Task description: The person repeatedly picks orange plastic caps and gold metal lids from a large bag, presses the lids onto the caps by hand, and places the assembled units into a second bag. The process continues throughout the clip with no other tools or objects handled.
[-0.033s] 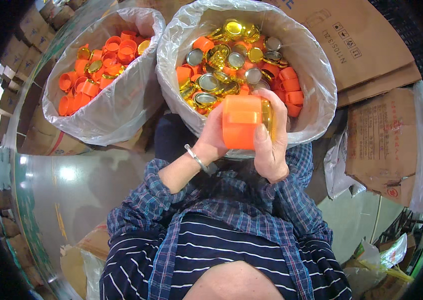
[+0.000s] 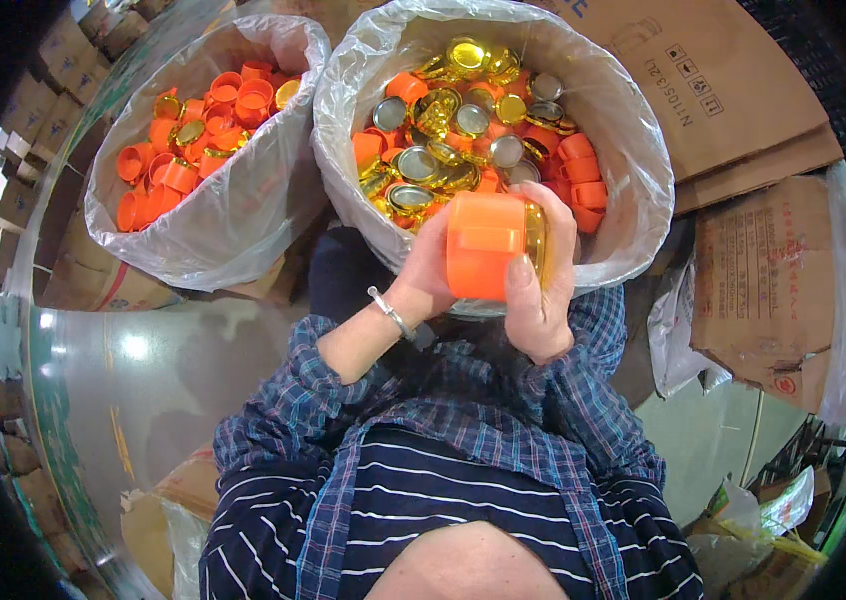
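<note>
An orange plastic cup [image 2: 486, 262] with a side handle lies sideways in front of my chest, between both hands. My left hand [image 2: 427, 262] is closed around its left end; most of those fingers are hidden behind the cup. My right hand [image 2: 543, 318] is wrapped over a shiny gold lid [image 2: 540, 238] at the cup's right end, with the thumb lying along the seam. Whether the lid is fully seated I cannot tell. Just beyond my hands, a large container lined with clear plastic [image 2: 638, 215] holds orange cups [image 2: 577, 160] and gold lids [image 2: 467, 56], some showing silver undersides [image 2: 416, 164].
A second plastic-lined container [image 2: 243, 235] at the left holds more orange cups [image 2: 254, 97] and a few gold lids. Flattened cardboard [image 2: 733, 90] lies at the far right, with a worn carton [image 2: 768, 290] nearer. Plastic wrapping [image 2: 788, 505] sits at the lower right.
The cup and both hands have shifted by a very small amount. The grip looks the same.
</note>
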`<state>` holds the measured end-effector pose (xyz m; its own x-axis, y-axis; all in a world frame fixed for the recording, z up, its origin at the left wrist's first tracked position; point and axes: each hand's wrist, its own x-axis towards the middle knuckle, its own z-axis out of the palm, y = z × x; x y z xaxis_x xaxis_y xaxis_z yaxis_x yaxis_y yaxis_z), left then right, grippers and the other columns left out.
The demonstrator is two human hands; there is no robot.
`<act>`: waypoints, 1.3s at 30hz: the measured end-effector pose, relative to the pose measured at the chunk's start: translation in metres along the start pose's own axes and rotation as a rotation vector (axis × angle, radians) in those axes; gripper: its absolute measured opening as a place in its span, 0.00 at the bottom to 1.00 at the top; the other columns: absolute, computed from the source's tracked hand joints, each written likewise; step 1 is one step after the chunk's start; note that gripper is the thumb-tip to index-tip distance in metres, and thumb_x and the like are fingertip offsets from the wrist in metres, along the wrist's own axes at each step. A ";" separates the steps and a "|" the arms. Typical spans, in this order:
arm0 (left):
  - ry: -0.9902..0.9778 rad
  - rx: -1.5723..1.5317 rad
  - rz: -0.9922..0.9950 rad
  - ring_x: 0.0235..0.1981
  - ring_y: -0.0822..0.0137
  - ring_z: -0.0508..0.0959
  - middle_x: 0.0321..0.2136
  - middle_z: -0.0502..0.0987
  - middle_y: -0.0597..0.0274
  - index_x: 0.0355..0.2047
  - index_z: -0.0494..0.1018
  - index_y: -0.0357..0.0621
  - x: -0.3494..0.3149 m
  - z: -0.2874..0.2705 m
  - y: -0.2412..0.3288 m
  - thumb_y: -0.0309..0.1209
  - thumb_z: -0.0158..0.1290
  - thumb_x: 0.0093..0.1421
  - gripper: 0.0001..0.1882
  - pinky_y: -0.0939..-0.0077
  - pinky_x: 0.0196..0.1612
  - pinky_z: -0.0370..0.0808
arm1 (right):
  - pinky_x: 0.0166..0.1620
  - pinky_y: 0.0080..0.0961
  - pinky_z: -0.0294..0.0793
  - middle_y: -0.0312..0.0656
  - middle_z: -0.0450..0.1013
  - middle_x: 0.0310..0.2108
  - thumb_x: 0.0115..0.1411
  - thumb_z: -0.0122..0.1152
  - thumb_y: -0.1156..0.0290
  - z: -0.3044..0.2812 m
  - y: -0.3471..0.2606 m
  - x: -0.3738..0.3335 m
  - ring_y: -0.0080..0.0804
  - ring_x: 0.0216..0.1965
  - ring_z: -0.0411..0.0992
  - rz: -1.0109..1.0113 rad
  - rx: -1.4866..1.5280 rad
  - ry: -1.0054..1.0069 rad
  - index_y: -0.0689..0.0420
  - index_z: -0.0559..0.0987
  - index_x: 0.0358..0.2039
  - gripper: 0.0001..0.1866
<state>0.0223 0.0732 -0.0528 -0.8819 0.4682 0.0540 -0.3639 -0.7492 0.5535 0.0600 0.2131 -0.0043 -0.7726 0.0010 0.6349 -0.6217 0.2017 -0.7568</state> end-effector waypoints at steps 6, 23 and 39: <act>0.141 0.554 0.205 0.52 0.70 0.73 0.51 0.74 0.63 0.57 0.67 0.38 -0.005 0.021 0.001 0.43 0.44 0.73 0.22 0.73 0.58 0.69 | 0.60 0.33 0.65 0.49 0.66 0.55 0.64 0.55 0.67 -0.007 0.017 0.007 0.37 0.55 0.67 0.186 0.036 0.252 0.65 0.67 0.59 0.25; 0.327 1.210 0.809 0.35 0.70 0.79 0.35 0.81 0.62 0.45 0.75 0.33 -0.010 0.047 -0.023 0.41 0.54 0.68 0.19 0.73 0.40 0.76 | 0.60 0.31 0.65 0.48 0.67 0.57 0.71 0.41 0.66 0.012 0.022 0.015 0.36 0.57 0.66 0.571 0.569 0.258 0.66 0.69 0.59 0.22; 0.266 0.940 0.744 0.38 0.66 0.79 0.39 0.80 0.61 0.45 0.75 0.35 -0.003 0.059 -0.011 0.43 0.46 0.72 0.20 0.69 0.44 0.75 | 0.58 0.30 0.68 0.46 0.70 0.54 0.71 0.46 0.64 0.014 0.023 0.016 0.33 0.55 0.68 0.450 0.498 0.283 0.66 0.70 0.56 0.20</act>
<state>0.0468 0.1071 -0.0100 -0.8563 -0.1215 0.5019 0.5143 -0.1124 0.8502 0.0317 0.2043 -0.0132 -0.9463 0.2459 0.2100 -0.2884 -0.3476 -0.8922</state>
